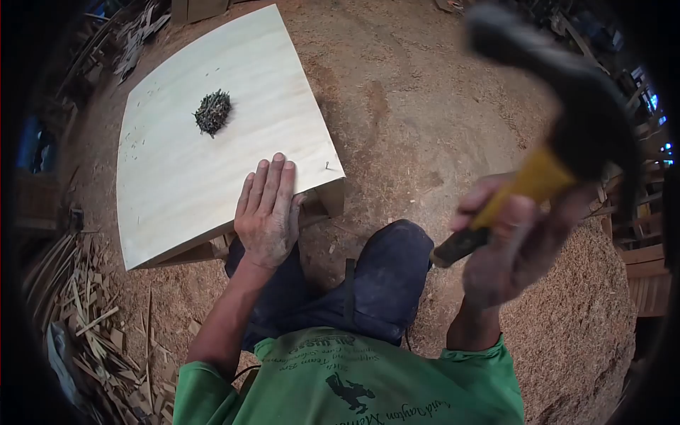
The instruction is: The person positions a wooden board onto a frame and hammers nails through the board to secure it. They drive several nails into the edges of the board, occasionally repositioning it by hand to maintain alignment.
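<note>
My left hand point(268, 209) lies flat on the near right part of a pale plywood panel point(177, 177), fingers stretched out. A single nail point(327, 166) stands up out of the panel close to its right corner, a little to the right of my fingertips. In my right hand point(520, 237) is a claw hammer point(542, 173) with a yellow and black handle, raised off to the right of the panel; its dark head is blurred. On the panel's middle sits a heap of nails point(212, 113). Beneath the panel's near edge shows a wooden frame point(329, 197).
Wood offcuts and strips point(92, 312) are piled at the lower left. Sawdust and shavings point(559, 354) cover the ground on the right. Stacked timber point(641, 262) stands at the right edge. My knees point(393, 265) are close to the panel's near side.
</note>
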Motion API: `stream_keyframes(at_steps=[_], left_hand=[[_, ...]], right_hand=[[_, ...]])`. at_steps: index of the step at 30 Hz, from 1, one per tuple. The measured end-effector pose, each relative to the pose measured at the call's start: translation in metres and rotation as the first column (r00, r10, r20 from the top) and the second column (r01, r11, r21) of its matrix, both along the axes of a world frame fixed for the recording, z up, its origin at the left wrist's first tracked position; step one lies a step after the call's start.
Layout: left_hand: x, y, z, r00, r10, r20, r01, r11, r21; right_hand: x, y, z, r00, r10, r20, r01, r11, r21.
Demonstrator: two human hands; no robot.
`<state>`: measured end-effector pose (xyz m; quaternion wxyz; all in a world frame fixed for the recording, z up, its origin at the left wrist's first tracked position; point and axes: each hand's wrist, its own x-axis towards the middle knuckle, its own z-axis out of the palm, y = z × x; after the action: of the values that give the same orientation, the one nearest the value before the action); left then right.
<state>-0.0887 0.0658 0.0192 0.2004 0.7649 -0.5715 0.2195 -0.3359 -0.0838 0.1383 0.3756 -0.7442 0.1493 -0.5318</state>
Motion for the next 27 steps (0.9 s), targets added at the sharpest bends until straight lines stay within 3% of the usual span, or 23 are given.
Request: stream_keyframes(at_steps=[2, 3, 4, 6, 8, 9, 11, 12, 14, 15, 16, 17, 18, 20, 22, 23, 25, 27], left_hand=[[-0.001, 0.002, -0.002, 1.0, 0.009, -0.011, -0.009, 1.0, -0.003], [-0.002, 0.002, -0.002, 1.0, 0.009, -0.013, -0.009, 1.0, -0.003], [-0.001, 0.0, 0.0, 1.0, 0.006, -0.007, -0.006, 1.0, -0.01], [-0.002, 0.004, -0.001, 1.0, 0.013, 0.003, -0.013, 1.0, -0.002], [0.001, -0.008, 0.0, 1.0, 0.013, 0.016, -0.013, 0.999, -0.041], [0.001, -0.006, -0.002, 1.0, 0.015, 0.015, -0.014, 0.999, -0.047], [0.0, 0.001, -0.007, 1.0, 0.019, 0.004, -0.019, 0.999, -0.029], [0.0, 0.001, -0.005, 1.0, 0.018, -0.006, -0.018, 1.0, -0.014], [-0.001, 0.0, -0.003, 1.0, 0.016, -0.022, -0.016, 1.0, -0.025], [-0.001, 0.0, -0.003, 1.0, 0.012, -0.025, -0.013, 1.0, -0.025], [-0.001, 0.0, -0.003, 1.0, 0.009, -0.025, -0.01, 1.0, -0.03], [-0.001, 0.001, -0.003, 1.0, 0.008, -0.023, -0.009, 0.999, -0.035], [-0.003, 0.004, -0.004, 1.0, 0.011, -0.017, -0.012, 0.999, -0.037], [0.0, 0.001, -0.006, 1.0, -0.003, 0.003, 0.003, 0.998, -0.057], [0.002, -0.005, -0.004, 1.0, -0.005, -0.001, 0.005, 0.997, -0.083], [0.0, 0.0, -0.006, 1.0, -0.005, -0.012, 0.004, 0.998, -0.069], [-0.001, 0.0, -0.004, 0.999, -0.009, -0.032, 0.006, 0.997, -0.079], [-0.001, 0.001, -0.006, 0.999, -0.008, -0.039, 0.005, 0.995, -0.098]], right_hand=[[0.009, -0.005, 0.004, 0.998, -0.039, 0.052, 0.046, 0.989, -0.137], [0.01, -0.002, -0.015, 0.97, -0.053, -0.239, 0.004, 0.98, -0.199], [0.011, -0.001, -0.035, 0.861, -0.087, -0.501, -0.05, 0.966, -0.253], [0.018, 0.005, -0.048, 0.703, -0.025, -0.711, -0.04, 0.996, -0.074], [0.026, 0.0, -0.041, 0.816, 0.031, -0.577, 0.044, 0.992, 0.117], [0.024, 0.006, -0.039, 0.881, 0.006, -0.472, 0.06, 0.99, 0.126], [0.023, 0.016, -0.033, 0.993, -0.016, -0.113, 0.032, 0.99, 0.139], [0.022, 0.021, -0.021, 0.99, -0.019, 0.142, 0.001, 0.992, 0.125], [0.016, 0.018, -0.029, 0.962, -0.055, 0.269, 0.045, 0.998, 0.042], [0.005, 0.014, -0.055, 0.984, -0.102, 0.148, 0.106, 0.994, -0.021], [0.005, 0.019, -0.052, 0.973, -0.158, -0.169, 0.14, 0.983, -0.117], [0.005, 0.024, -0.049, 0.865, -0.225, -0.448, 0.113, 0.958, -0.263], [0.018, 0.025, -0.055, 0.649, -0.245, -0.72, 0.026, 0.953, -0.301], [0.025, 0.032, -0.051, 0.807, -0.172, -0.565, 0.099, 0.982, -0.158], [0.026, 0.033, -0.038, 0.884, -0.136, -0.447, 0.127, 0.991, -0.052], [0.019, 0.039, -0.033, 0.96, -0.148, -0.239, 0.156, 0.988, 0.016], [0.016, 0.045, -0.024, 0.982, -0.159, 0.101, 0.153, 0.986, 0.062], [0.019, 0.042, -0.031, 0.946, -0.084, 0.314, 0.058, 0.994, 0.092]])
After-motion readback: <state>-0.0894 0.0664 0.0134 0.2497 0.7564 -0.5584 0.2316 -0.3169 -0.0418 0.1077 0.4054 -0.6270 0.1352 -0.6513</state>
